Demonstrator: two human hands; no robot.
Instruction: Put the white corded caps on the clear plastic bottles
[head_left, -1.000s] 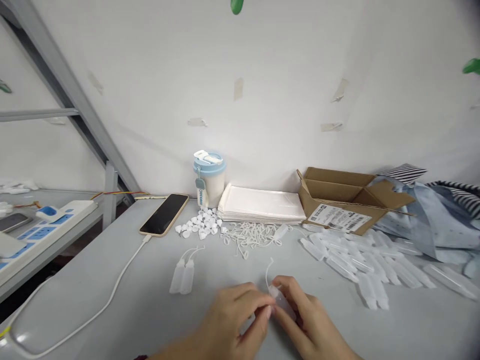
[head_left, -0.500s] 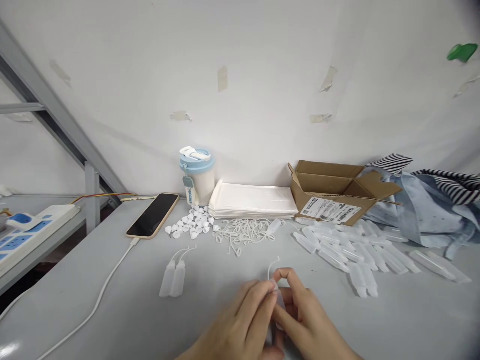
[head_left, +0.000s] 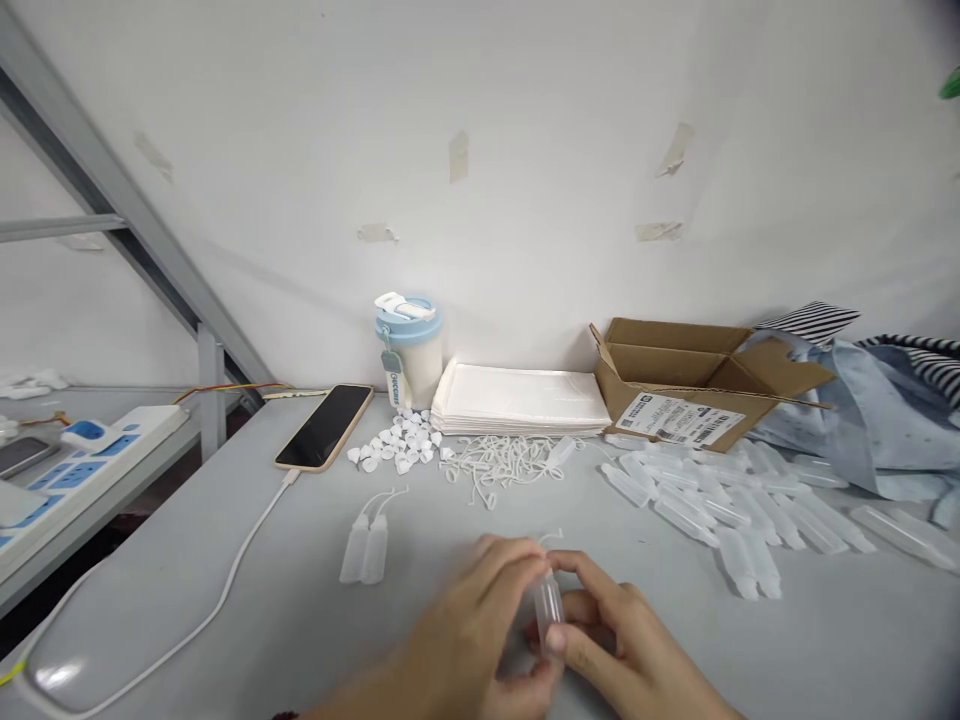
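Low in the middle of the view, my left hand (head_left: 480, 630) and my right hand (head_left: 622, 650) are both closed round one small clear plastic bottle (head_left: 549, 603), held upright over the grey table (head_left: 225, 640). A thin white loop (head_left: 551, 537) sticks up from the bottle's top, where my left fingertips pinch. Two finished bottles with loops (head_left: 364, 548) lie to the left. A pile of empty bottles (head_left: 712, 505) lies to the right. Behind are white caps (head_left: 397, 445) and a tangle of white loops (head_left: 502, 462).
A phone (head_left: 325, 427) on a white charging cable (head_left: 225, 590) lies at the left, a blue-lidded cup (head_left: 409, 350) and a stack of white trays (head_left: 525, 400) stand by the wall. A cardboard box (head_left: 690, 385), clothing (head_left: 877, 420) and a power strip (head_left: 75, 470) flank the table.
Both hands have turned the bottle from lying tilted to standing upright, and the left fingers have moved up to its top. The view has shifted slightly.
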